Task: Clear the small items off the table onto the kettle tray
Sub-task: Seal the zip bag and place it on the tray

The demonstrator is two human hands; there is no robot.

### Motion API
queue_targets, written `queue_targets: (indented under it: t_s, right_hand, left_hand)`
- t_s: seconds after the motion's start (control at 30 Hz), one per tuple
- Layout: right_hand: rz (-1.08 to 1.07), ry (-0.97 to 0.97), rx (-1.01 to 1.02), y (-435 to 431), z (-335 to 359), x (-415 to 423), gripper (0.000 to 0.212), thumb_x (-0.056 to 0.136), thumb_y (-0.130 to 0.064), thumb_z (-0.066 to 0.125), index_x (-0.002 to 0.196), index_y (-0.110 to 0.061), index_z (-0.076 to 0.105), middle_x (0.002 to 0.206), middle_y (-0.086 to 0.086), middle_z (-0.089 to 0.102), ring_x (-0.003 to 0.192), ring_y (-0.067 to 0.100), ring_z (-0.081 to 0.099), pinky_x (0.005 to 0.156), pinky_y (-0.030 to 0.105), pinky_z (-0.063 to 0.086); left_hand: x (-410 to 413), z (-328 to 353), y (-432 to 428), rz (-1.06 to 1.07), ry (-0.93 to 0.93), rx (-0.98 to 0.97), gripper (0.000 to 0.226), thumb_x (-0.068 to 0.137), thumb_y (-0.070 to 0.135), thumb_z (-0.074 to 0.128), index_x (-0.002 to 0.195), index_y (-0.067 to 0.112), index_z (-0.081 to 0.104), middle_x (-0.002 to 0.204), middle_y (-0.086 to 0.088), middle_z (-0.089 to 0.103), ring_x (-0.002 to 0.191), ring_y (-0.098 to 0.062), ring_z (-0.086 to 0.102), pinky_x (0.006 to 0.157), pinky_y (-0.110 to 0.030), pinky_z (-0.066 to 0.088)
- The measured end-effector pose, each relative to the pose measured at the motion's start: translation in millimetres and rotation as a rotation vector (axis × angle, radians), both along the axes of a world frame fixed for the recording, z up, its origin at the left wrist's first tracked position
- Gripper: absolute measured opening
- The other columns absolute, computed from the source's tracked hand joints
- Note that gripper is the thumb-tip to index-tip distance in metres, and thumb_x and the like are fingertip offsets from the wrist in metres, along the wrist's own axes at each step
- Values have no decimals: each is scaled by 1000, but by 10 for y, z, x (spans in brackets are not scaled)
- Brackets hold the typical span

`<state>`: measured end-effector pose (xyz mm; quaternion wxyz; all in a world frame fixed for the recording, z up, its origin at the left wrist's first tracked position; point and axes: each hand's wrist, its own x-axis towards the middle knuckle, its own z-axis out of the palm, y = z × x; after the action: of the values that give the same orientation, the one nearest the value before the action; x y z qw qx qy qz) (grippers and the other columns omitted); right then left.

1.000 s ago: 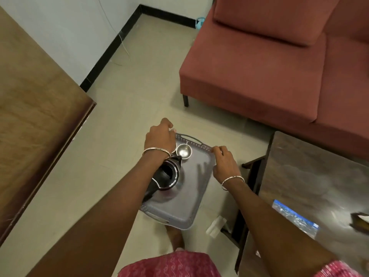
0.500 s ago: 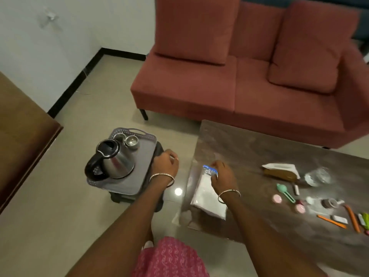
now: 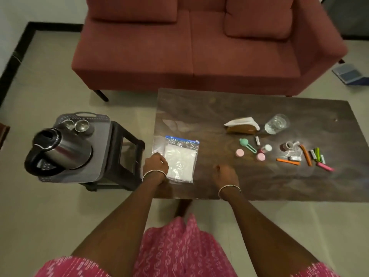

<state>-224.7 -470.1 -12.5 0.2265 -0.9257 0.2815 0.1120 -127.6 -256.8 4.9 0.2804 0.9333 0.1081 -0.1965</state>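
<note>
A clear zip bag (image 3: 182,156) with white contents lies at the left end of the dark wooden table (image 3: 199,108). My left hand (image 3: 155,163) is on the bag's lower left corner, fingers curled over its edge. My right hand (image 3: 225,174) hovers over bare tabletop to the right of the bag, fingers loosely curled, holding nothing. Small items lie further right: pink caps (image 3: 239,152), a teal scoop (image 3: 247,144), orange clips (image 3: 287,161) and a pink clip (image 3: 325,166). Left of the table, the grey kettle tray (image 3: 99,148) carries a steel kettle (image 3: 61,150) and two small steel cups (image 3: 81,124).
The tray sits on a black stool (image 3: 125,156) beside the table's left end. A tissue holder (image 3: 241,126) and a drinking glass (image 3: 276,123) stand behind the small items. A red sofa (image 3: 189,47) runs along the table's far side.
The view has swung right from the tray to the table. My left hand moved from the stool's edge to the zip bag. My right hand left the bag's top and moved right.
</note>
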Motion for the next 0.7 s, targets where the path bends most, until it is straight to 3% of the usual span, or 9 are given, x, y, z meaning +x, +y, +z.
queue_targets:
  t_s: [0.27,0.47,0.6,0.7]
  right_hand:
    - [68,156,39,-99,-565,636,27,89,-16,56,112,-6,65,114,19,65,109,37,60,90,40,48]
    - [-192,218,250,-60,-1057,1342,20,88,-13,54,105,-8,63,107,15,67,102,35,62,73,28,39]
    - [-267,249,258,-37,-1297,1654,32,90,-10,50,119,-5,61,116,19,66,109,37,61,83,32,46]
    - [-332,229,253,-12,-1398,1820,34,92,-11,49,125,-8,59,119,17,65,111,36,60,87,34,47]
  left_hand:
    - [521,-544,-315,-106,108,54,18,89,21,57,103,12,64,111,-14,65,104,-33,61,84,-33,48]
    - [900,-933,-548,-263,151,73,38,93,26,57,128,14,53,127,-9,60,119,-27,55,103,-35,41]
    - [974,-1128,-645,-305,181,145,49,93,27,56,139,17,42,135,-7,54,126,-26,51,103,-33,40]
    - [1008,-1284,-677,-266,252,51,57,92,19,57,144,13,34,146,-9,42,135,-27,41,112,-35,33]
